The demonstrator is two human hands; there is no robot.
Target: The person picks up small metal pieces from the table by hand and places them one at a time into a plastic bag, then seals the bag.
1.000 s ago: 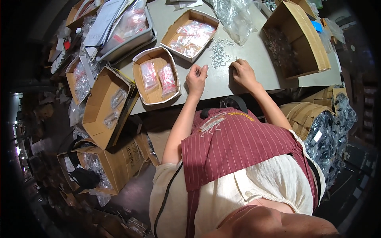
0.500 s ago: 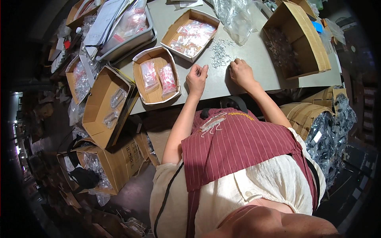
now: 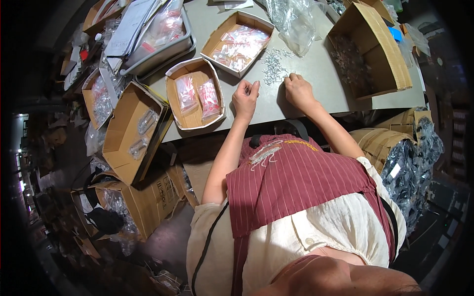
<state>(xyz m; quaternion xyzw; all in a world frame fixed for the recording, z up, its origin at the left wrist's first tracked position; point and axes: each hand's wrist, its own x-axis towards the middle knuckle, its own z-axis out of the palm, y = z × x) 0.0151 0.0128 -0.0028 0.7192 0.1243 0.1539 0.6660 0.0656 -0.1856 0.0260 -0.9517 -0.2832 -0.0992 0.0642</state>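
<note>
We take our landmark from the heap of silver pieces (image 3: 273, 69), which lies on the grey table (image 3: 269, 106) in front of us. Well to the heap's right, an open carton (image 3: 386, 47) tips its mouth toward it, dark small parts inside. Well to its left, past two cardboard boxes, we have a grey bin (image 3: 163, 56) loaded with papers and bags. The box of many packets (image 3: 232, 23) sits just left of the heap; the box of two packets (image 3: 200, 73) stands farther left and nearer us. A clear bag (image 3: 294, 24) lies just beyond the heap. Our right hand (image 3: 299, 92) rests at its near right edge, fingers bent downward; our left hand (image 3: 244, 98) is near its near left side, fingers curled, thumb raised. We cannot tell whether either grasps anything. The heap's loose bits are smallest.
</note>
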